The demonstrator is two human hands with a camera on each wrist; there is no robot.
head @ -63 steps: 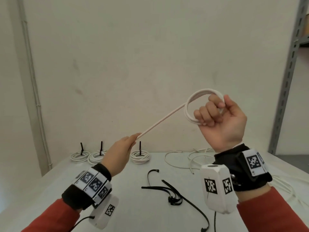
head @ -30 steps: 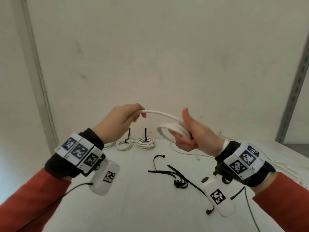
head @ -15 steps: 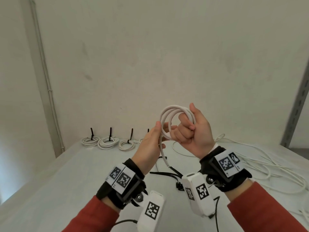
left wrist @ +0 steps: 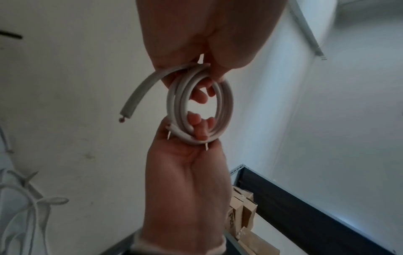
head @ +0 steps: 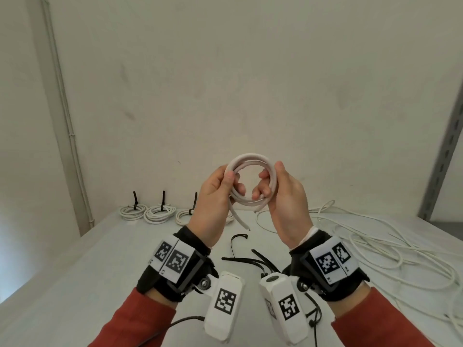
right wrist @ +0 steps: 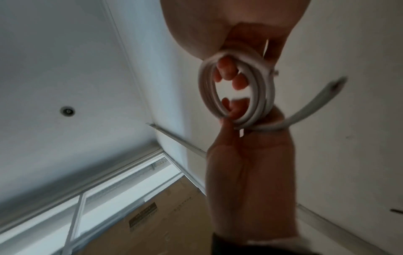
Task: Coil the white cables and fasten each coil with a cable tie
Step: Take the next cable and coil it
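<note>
Coil of white cable [head: 251,182] held up in the air above the middle of the white table [head: 105,266], well apart from its surface, gripped from both sides. Left hand [head: 213,196] clasped on the left side of the coil, thumb over the strands and fingers curled through the ring. Right hand [head: 284,196] clasped on the right side in the same way, fingers hooked through the ring. One free cable end [head: 239,219] hanging down from under the left hand; from the left wrist, another short cut end [left wrist: 171,128] lying against the right palm. Near the far left corner of the table, three finished coils [head: 157,212] in a row, each with a black tie standing upright. Loose black cable ties [head: 250,259] lying on the table under the wrists. Loose white cables [head: 375,246] spread along the right edge.
</note>
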